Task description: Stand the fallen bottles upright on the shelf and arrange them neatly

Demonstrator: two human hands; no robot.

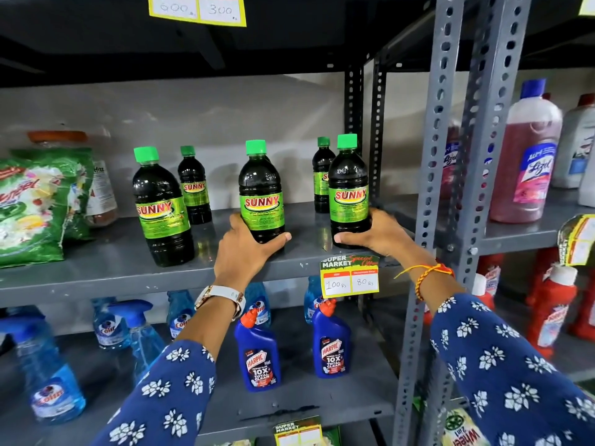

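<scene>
Several dark SUNNY bottles with green caps and green labels stand upright on the grey metal shelf [106,268]. My left hand [248,249] grips the base of the middle front bottle [261,191]. My right hand [375,235] grips the base of the right front bottle [349,188]. A third front bottle [159,204] stands free at the left, leaning slightly in this wide view. Two smaller-looking bottles stand behind, one left of centre [193,185] and one half hidden behind the right bottle [321,175]. None lies on its side.
A green detergent bag [35,204] and a jar fill the shelf's left end. A perforated steel upright [431,188] bounds the right. A price tag [350,276] hangs on the shelf edge. Blue spray and Harpic bottles [259,358] stand below; Lizol bottles [528,156] at right.
</scene>
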